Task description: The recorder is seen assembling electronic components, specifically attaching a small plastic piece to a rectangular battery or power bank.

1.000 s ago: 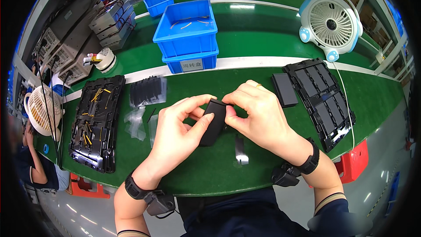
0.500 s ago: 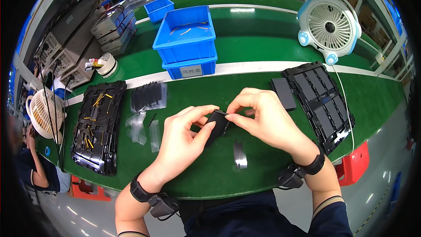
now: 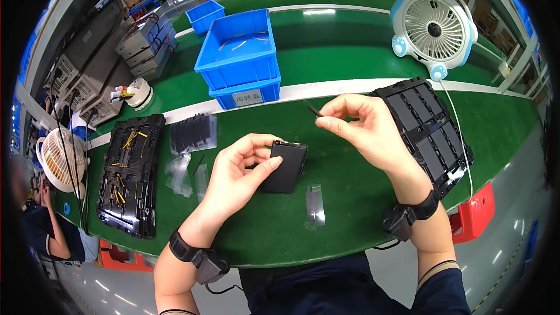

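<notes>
A flat black rectangular block (image 3: 287, 170), with small bright details along its top edge, is gripped at its left side by my left hand (image 3: 238, 170), thumb on the front face. Up and to the right, my right hand (image 3: 368, 131) pinches a short, thin black strip (image 3: 314, 111) between thumb and forefinger, apart from the block. On the green table (image 3: 274, 233) below the block lies a shiny clear-and-dark film piece (image 3: 315, 205). Left of my left hand are a stack of black strips on film (image 3: 193, 132) and crumpled clear film (image 3: 179, 174).
A black tray with yellow pieces (image 3: 129, 175) lies at left, another tray of dark blocks (image 3: 429, 131) at right. Blue bins (image 3: 239, 58) stand stacked behind. A white-and-blue fan (image 3: 433, 29) stands far right, its cable crossing the right tray. Another person (image 3: 55, 233) sits far left.
My right hand has moved up and right, away from the block, with the thin black strip in its fingers. The block now shows more of its front face in my left hand.
</notes>
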### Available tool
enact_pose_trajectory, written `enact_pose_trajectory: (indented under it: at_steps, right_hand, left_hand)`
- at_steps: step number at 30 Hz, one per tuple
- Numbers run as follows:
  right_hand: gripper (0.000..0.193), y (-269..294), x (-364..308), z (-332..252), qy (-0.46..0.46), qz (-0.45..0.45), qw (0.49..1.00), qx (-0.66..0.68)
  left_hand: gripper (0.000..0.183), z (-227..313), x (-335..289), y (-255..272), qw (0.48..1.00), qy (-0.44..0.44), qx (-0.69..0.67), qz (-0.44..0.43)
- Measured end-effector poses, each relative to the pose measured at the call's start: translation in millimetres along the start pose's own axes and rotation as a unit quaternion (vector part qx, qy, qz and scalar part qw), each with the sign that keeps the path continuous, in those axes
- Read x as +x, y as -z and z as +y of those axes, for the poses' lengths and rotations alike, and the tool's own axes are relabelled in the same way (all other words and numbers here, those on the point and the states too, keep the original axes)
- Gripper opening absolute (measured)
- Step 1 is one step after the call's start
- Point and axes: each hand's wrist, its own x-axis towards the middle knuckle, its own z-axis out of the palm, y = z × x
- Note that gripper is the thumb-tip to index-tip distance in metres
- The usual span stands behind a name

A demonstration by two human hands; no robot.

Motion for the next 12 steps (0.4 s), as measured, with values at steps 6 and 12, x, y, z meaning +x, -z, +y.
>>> enact_pose_trajectory:
  at_steps: [6,12]
  right_hand:
    - [0.013,-15,0,4,0.017,-0.032,0.999,-0.019]
    - [0.013,-26,-4,3,-0.053,-0.106,0.993,-0.023]
  left_hand:
    - [0.024,-11,3,2,1.000,0.011,-0.021,-0.001]
    - [0.024,-8,1,8,0.999,0.001,0.053,-0.009]
